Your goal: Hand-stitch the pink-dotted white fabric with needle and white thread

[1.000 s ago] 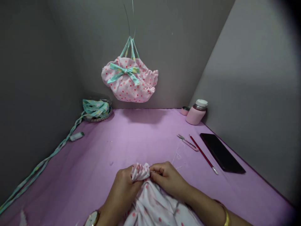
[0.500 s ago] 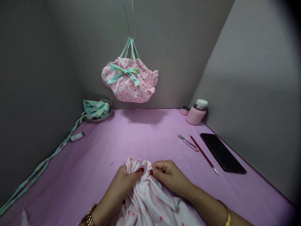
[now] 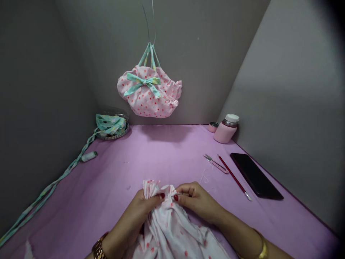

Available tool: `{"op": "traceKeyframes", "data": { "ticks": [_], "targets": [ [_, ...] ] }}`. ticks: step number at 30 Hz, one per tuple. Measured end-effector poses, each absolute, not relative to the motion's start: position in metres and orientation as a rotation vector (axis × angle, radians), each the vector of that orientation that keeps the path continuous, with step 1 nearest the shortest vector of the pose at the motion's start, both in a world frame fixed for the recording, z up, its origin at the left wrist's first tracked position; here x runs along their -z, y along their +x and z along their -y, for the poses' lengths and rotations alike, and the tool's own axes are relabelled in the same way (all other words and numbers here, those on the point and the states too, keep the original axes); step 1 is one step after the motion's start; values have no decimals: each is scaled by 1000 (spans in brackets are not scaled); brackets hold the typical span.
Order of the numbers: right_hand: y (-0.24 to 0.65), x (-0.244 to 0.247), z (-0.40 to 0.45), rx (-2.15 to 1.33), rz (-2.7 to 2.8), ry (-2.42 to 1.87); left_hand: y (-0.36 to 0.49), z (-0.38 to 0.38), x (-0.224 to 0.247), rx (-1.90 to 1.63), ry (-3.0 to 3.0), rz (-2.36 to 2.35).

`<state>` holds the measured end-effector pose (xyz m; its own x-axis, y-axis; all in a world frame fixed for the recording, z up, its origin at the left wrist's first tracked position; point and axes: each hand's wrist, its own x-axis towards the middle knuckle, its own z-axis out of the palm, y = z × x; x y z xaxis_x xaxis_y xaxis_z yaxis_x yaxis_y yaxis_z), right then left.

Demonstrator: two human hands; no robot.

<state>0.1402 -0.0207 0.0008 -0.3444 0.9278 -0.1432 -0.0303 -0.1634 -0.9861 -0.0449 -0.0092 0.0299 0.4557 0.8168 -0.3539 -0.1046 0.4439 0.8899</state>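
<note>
A white-and-pink fabric piece with red dots lies bunched at the front of the table, its upper edge gathered into small pleats. My left hand is closed on the gathered edge, thumb on top. On the other side of the gathers, my right hand pinches the same edge between thumb and fingers. Whether a needle sits in the right fingers cannot be made out. Fine white thread lies on the table just beyond the right hand.
Thread snips, a red pencil and a black phone lie on the right. A pink jar stands behind. Green fabric strips trail from a tray at left, near a thread spool. A dotted fabric bag hangs ahead.
My right hand has shifted very slightly right along the gathered edge. The left hand keeps its hold, and the cloth between them is drawn a little wider.
</note>
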Motion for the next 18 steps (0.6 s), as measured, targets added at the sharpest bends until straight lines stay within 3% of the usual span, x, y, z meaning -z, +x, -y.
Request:
{"op": "traceKeyframes", "data": {
  "ticks": [18],
  "targets": [
    [148, -8, 19, -1726, 1373, -998, -46, 8, -30, -595, 939, -801]
  ]
}}
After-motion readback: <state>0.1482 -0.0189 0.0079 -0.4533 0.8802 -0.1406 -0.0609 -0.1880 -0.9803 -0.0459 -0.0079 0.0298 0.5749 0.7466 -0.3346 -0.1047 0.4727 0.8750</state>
